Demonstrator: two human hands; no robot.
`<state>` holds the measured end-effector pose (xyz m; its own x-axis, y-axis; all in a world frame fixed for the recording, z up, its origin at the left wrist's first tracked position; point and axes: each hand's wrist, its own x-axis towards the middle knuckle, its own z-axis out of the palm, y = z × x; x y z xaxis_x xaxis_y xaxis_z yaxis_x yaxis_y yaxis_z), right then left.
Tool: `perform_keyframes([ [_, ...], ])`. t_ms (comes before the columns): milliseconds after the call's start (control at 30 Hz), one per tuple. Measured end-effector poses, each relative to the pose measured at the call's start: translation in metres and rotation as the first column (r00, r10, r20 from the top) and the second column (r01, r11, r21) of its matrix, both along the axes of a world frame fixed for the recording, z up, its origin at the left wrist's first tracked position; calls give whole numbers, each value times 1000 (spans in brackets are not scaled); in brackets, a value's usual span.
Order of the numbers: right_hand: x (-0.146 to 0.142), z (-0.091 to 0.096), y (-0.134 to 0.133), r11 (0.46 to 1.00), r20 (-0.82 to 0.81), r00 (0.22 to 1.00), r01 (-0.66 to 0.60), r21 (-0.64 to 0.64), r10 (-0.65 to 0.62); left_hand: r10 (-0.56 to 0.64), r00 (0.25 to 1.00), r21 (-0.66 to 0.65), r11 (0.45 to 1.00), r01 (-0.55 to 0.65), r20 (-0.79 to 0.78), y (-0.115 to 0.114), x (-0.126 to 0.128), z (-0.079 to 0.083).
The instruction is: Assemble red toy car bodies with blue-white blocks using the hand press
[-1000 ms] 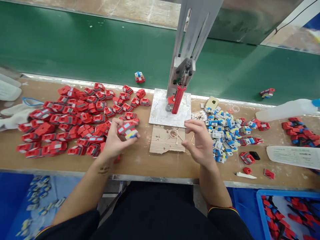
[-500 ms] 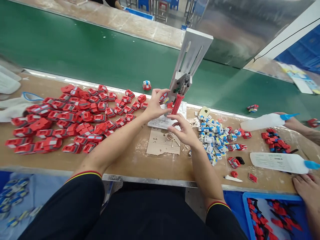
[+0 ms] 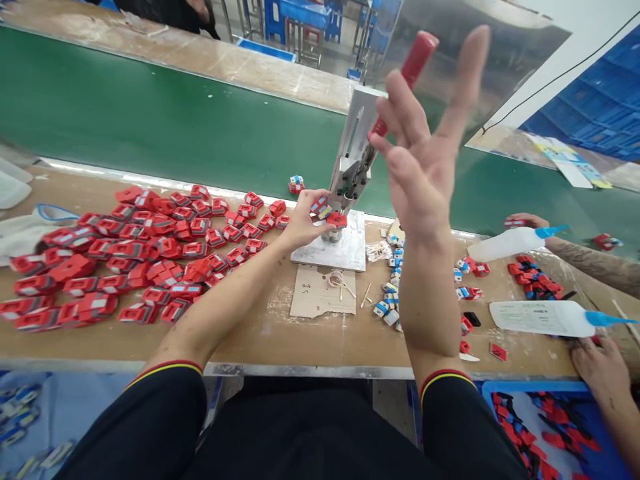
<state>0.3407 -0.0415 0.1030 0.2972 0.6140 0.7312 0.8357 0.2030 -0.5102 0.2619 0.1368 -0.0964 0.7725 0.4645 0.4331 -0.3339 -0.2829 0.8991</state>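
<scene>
Workbench (image 3: 250, 340) beneath press (image 3: 353, 177) and hands (image 3: 305, 223) (image 3: 425, 167)

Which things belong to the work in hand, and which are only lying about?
Likely belonging:
coloured piece, in the left hand
red piece, at the press
red handle, at the right hand
heaped red pieces
blue-white pieces

Probably lying about:
white glove
black piece
flat red piece

The person's left hand (image 3: 306, 219) held a small multicoloured piece (image 3: 319, 207) at the metal press (image 3: 351, 168); the right hand (image 3: 424, 157), fingers spread, was up at its red handle (image 3: 419, 57). Red parts (image 3: 75, 267) crowded the brown bench (image 3: 250, 341) over to the left.
</scene>
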Motion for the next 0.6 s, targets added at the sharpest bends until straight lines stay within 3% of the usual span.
perform_keyframes([
  [33, 8, -2, 7, 999, 5, 1000, 23, 26, -23, -3, 1000, -7, 1000, 3, -5, 0, 0, 0],
  [100, 25, -23, 15, 994, -2, 995, 96, 60, -96, -4, 1000, 1, 1000, 4, -6, 0, 0, 1],
  [233, 51, -109, 3, 954, -70, 961, 276, 117, -269, 29, 999, 121, 992, -31, 25, -1, -2, 4],
  [300, 53, -148, -6, 952, -191, 934, 304, -24, -303, 30, 999, 166, 986, -35, 33, -1, -2, 4],
  [367, 48, -174, -9, 953, -299, 915, 210, -220, -271, 17, 999, 182, 983, -23, 33, -1, -2, 3],
  [467, 39, -190, -2, 938, -456, 866, 42, -345, -207, 25, 998, 201, 979, -35, 52, 1, 0, -2],
  [600, 41, -193, 5, 961, -642, 754, -50, -272, -142, 61, 995, 124, 990, -70, 78, 0, 1, -10],
])
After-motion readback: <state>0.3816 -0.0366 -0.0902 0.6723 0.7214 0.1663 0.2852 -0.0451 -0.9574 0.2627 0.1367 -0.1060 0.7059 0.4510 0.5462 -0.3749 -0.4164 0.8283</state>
